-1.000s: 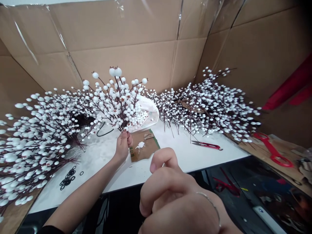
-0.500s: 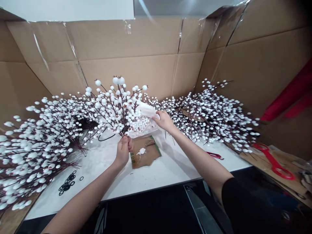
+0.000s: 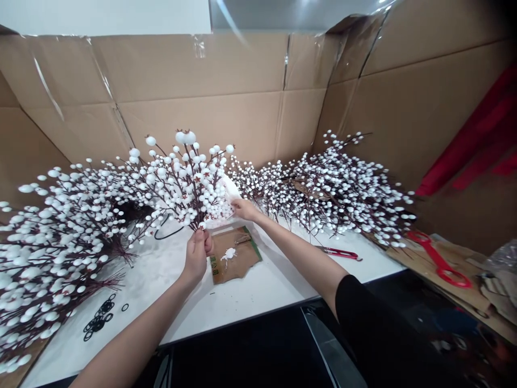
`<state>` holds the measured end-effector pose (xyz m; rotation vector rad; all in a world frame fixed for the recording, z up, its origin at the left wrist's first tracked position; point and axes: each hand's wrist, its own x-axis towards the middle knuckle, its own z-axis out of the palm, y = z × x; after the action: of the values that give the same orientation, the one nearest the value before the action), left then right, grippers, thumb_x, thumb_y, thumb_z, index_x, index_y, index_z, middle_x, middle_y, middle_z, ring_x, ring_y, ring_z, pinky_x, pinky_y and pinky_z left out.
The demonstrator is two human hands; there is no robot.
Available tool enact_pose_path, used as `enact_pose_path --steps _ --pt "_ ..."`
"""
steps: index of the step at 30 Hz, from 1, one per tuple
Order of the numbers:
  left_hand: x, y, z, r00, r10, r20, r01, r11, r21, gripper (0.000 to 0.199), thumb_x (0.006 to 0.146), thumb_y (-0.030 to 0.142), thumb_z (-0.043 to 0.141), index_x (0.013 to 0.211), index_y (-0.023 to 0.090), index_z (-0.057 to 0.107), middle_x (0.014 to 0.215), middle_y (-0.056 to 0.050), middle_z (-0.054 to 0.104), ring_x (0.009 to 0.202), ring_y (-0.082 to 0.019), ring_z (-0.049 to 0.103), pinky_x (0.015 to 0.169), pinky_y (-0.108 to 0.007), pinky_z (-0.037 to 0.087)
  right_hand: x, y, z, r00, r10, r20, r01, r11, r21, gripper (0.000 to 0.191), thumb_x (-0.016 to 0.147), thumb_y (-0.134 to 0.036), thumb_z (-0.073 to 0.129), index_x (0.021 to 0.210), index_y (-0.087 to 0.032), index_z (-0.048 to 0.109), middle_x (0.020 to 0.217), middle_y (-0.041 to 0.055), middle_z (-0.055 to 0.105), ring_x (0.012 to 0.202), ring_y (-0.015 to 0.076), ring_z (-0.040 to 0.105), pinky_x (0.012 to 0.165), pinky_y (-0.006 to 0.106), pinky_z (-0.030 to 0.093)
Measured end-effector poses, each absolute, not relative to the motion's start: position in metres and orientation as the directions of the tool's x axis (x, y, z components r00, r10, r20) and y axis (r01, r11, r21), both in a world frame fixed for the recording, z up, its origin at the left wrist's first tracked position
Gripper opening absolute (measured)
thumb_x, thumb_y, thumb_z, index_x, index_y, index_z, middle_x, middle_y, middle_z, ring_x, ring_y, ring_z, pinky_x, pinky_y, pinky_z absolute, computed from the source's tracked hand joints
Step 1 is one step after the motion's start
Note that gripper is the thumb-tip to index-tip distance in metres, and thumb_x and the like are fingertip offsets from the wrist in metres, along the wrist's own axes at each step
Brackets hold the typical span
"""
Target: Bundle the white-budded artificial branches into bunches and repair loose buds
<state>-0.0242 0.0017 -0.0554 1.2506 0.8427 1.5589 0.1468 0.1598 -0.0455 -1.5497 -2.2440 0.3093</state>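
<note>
In my left hand (image 3: 196,254) I grip the lower stems of an upright bunch of artificial white berry branches (image 3: 194,186), closed just under the lowest berries. My right hand (image 3: 244,209) pinches the edge of a white translucent plastic bag (image 3: 230,188) behind the bunch's right side. Loose white berries show in the bag, partly hidden by the branches. In front of the bag lies a torn piece of cardboard (image 3: 242,265) bearing a small white blob (image 3: 229,253) that looks like glue.
More berry branches (image 3: 48,258) are heaped at the left and another pile (image 3: 343,188) at the right. Black rubber rings (image 3: 97,322) lie front left. Red-handled snips (image 3: 341,253) and a red tool (image 3: 440,261) are at the right. Cardboard walls (image 3: 194,75) enclose the table.
My right hand has moved left and slightly down with the bag's edge, closer to the bunch. My left hand keeps its hold. The whole view has shifted a little.
</note>
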Motion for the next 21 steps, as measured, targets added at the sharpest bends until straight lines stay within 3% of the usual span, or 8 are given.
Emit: enact_pose_path --steps 6,13,21 --pt "-0.024 0.001 -0.055 -0.041 0.944 0.327 -0.238 -0.327 0.915 0.049 0.087 0.058 0.046 0.058 0.021 0.032 0.050 0.008 0.022 0.042 -0.007 0.019 0.044 -0.024 0.014 0.145 0.162 -0.043 -0.280 0.941 0.188 0.869 0.332 -0.367 0.030 0.092 -0.034 0.055 0.116 -0.017 0.058 0.117 0.0078 0.060 0.099 0.0193 0.061 0.084 0.039 0.053" --pt "-0.025 0.001 -0.055 -0.045 0.947 0.319 -0.240 -0.320 0.916 0.048 0.088 0.057 0.045 0.059 0.021 0.031 0.051 0.008 0.022 0.043 -0.007 0.019 0.044 -0.025 0.014 0.185 0.185 -0.026 0.087 0.934 0.346 0.965 0.008 -0.264 0.036 0.091 -0.035 0.056 0.122 -0.016 0.054 0.126 0.0108 0.055 0.110 0.0233 0.056 0.092 0.046 0.048" --pt "-0.024 0.002 -0.054 -0.040 0.953 0.300 -0.252 -0.300 0.920 0.047 0.087 0.056 0.048 0.059 0.021 0.031 0.051 0.008 0.022 0.043 -0.007 0.018 0.044 -0.024 0.014 0.193 0.213 -0.026 0.127 0.972 0.199 0.981 -0.093 -0.171 0.034 0.091 -0.034 0.057 0.118 -0.014 0.057 0.119 0.0099 0.058 0.104 0.0214 0.059 0.088 0.043 0.051"
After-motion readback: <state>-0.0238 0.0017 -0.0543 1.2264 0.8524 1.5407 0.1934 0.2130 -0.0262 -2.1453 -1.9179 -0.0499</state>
